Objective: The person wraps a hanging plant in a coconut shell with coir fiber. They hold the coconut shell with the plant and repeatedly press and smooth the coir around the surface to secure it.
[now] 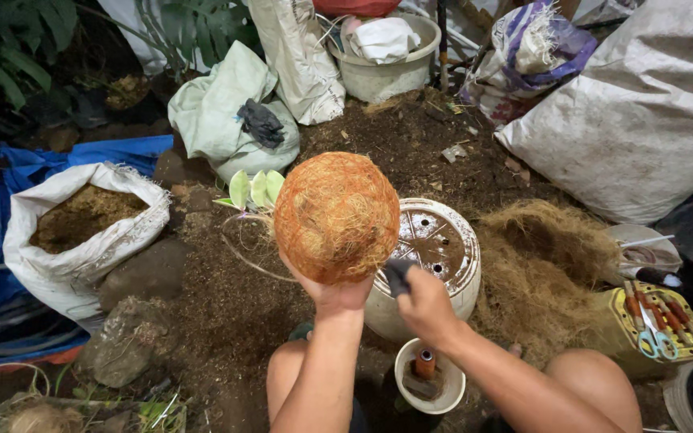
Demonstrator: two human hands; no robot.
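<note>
Fibre ball (336, 216), orange and netted, is sitting raised in the left hand (332, 293), whose fingers are cupping it from beneath, so the ball is resting above the palm and hiding most of the fingertips. Pale green leaves (254, 188) are sticking out just beside its left edge. The right hand (424, 303) is gripping a small dark tool (397, 277), its fingers curled narrow around it, the tool's end lying just beside the ball's lower right edge. Behind both hands an upturned white pot (435, 248) is standing on the soil, with a loose heap of brown fibre (547, 256) to its right and an open white sack (82, 232) well apart on the left.
</note>
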